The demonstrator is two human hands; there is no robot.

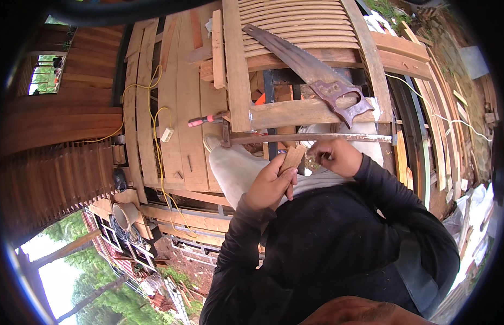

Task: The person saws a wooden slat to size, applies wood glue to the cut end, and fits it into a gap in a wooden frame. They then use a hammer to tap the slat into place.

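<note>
A short piece of wood (293, 157) is gripped in my left hand (269, 187), the fingers and thumb wrapped round its lower part. Close to the right of its upper end is my right hand (338, 157), with the fingers curled in; whatever they hold, if anything, is too small to make out. Just beyond both hands a long bar clamp (311, 137) with a pink-and-black handle (201, 120) runs along the near rail of a slatted wooden frame (306, 115). A handsaw (306, 62) with a brown handle lies across that frame.
To the left stretches a plank deck (187, 97), with a yellow cord (154, 116) and a white socket block (167, 134) on it. A loose wood strip (218, 57) rests by the frame's left side. Boards (433, 116) are stacked on the right, and a bucket (125, 215) stands at lower left.
</note>
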